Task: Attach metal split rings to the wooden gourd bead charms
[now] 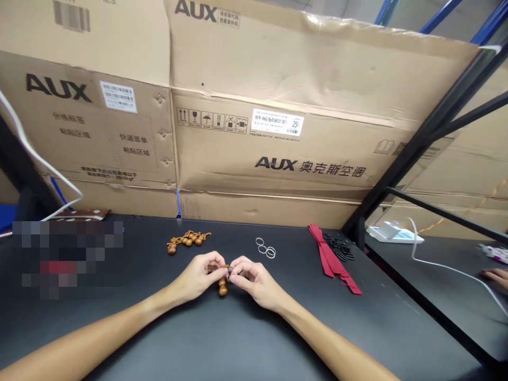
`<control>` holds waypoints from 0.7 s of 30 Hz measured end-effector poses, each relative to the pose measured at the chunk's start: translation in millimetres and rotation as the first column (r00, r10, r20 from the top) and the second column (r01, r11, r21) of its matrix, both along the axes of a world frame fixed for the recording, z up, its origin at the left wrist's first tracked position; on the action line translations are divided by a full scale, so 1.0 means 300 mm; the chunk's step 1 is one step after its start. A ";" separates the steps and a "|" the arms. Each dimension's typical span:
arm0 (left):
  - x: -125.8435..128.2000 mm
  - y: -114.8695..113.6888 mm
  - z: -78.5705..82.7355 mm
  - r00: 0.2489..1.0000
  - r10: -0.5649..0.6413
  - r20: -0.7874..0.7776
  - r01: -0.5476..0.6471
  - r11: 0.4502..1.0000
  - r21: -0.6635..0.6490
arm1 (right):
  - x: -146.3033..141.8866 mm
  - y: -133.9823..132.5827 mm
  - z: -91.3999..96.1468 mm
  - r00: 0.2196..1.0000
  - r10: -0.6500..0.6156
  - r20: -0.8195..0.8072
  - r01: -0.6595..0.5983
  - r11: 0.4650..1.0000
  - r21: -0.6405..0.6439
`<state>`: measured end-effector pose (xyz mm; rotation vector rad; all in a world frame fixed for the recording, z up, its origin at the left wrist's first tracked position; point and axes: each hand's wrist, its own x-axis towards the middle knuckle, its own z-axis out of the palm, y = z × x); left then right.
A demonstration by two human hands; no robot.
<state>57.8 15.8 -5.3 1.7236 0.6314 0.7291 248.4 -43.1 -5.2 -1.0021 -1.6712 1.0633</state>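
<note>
Near the middle of the black table, my left hand (204,275) pinches the orange cord of a small wooden gourd pendant (223,290), whose body hangs below the fingertips. My right hand (256,280) is closed at the same spot, thumb and index finger pinching what looks like a thin metal ring (229,273), mostly hidden by the fingers. The fingertips of both hands almost touch. Beyond my left hand lies a bunch of gourd pendants (190,239) on orange cords. Several loose metal rings (266,250) lie beyond my right hand.
Red ribbon strips (329,256) lie to the right, beside a pile of black cords (339,247). Cardboard panels (270,148) stand along the back. A black metal frame (408,143) rises at right; past it are a white device (395,233) and another person's hand (498,276).
</note>
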 end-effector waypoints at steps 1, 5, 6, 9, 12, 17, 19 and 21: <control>-0.001 0.001 -0.001 1.000 -0.003 -0.011 0.003 1.000 0.010 | 0.000 -0.001 0.002 1.000 0.007 -0.028 -0.007 1.000 0.001; -0.003 0.004 -0.005 0.999 0.003 -0.054 0.000 0.999 0.053 | 0.003 -0.005 0.006 0.996 0.027 -0.087 -0.029 0.999 -0.023; -0.003 0.005 -0.006 0.998 0.005 -0.064 -0.001 0.998 0.062 | 0.005 -0.006 0.005 0.997 0.023 -0.075 -0.025 0.999 -0.025; -0.002 0.006 -0.007 0.994 0.023 -0.106 -0.012 0.995 0.098 | 0.011 -0.009 -0.004 0.999 -0.002 0.032 0.001 1.000 0.015; -0.002 0.001 0.001 0.987 0.052 -0.149 -0.029 0.989 0.147 | 0.013 -0.010 -0.011 0.991 -0.014 0.134 0.005 0.998 0.069; -0.002 -0.018 0.025 0.980 0.069 -0.188 -0.039 0.986 0.161 | 0.014 -0.012 0.000 0.961 -0.052 0.271 -0.006 0.978 0.210; -0.002 -0.022 0.027 0.977 0.078 -0.197 -0.045 0.985 0.164 | 0.016 -0.012 0.008 0.946 -0.063 0.319 -0.028 0.961 0.274; -0.001 -0.022 0.025 0.976 0.087 -0.198 -0.052 0.983 0.174 | 0.018 -0.012 0.014 0.934 -0.062 0.352 -0.055 0.948 0.313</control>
